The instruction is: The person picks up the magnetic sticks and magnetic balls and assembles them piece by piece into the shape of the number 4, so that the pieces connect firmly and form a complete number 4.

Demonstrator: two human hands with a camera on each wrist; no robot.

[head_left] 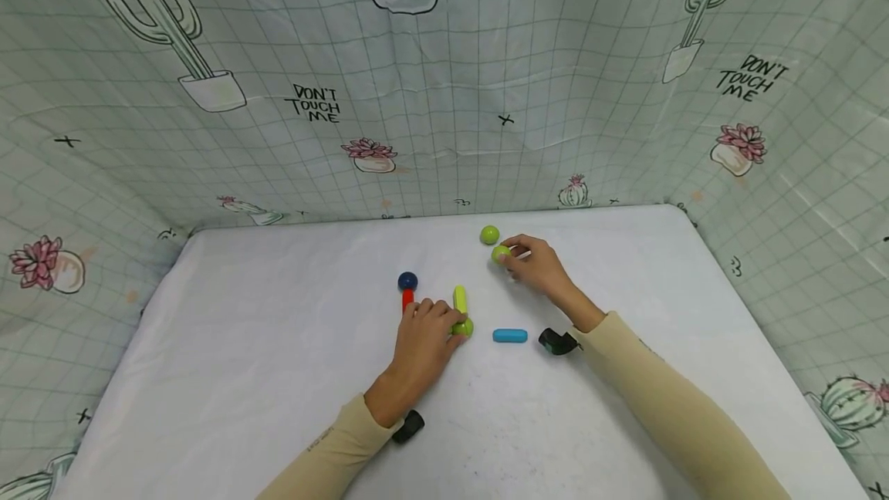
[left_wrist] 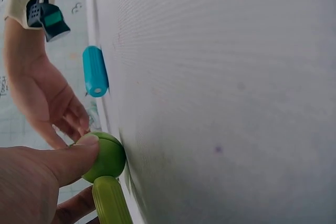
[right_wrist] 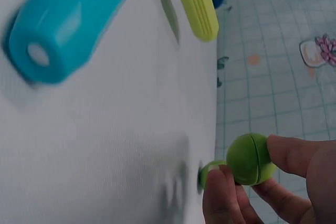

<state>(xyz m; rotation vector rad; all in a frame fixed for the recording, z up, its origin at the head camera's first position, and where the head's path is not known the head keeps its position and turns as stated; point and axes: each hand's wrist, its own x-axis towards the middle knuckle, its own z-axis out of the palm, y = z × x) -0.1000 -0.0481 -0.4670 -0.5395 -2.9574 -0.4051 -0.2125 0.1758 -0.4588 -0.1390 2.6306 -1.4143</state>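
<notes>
My left hand (head_left: pixel 425 334) pinches a green ball (left_wrist: pixel 109 156), thumb on its side, low over the white tabletop. A yellow-green grooved rod (head_left: pixel 460 298) meets that ball and points away from me. Beside the left fingertips lies a red rod (head_left: pixel 407 299), partly hidden by the hand, with a dark blue ball (head_left: pixel 407 281) at its far end. Farther forward, my right hand (head_left: pixel 538 265) holds another green ball (right_wrist: pixel 249 159) between thumb and fingers; a seam runs round it. A third green ball (head_left: pixel 489 234) sits just beyond it.
A light blue rod (head_left: pixel 510 336) lies on the white table (head_left: pixel 278 330) between the forearms. Black wrist devices (head_left: pixel 558 342) sit at both sleeve cuffs. Behind the table's far edge hangs a grid-patterned curtain (head_left: pixel 444 99) with cactus drawings.
</notes>
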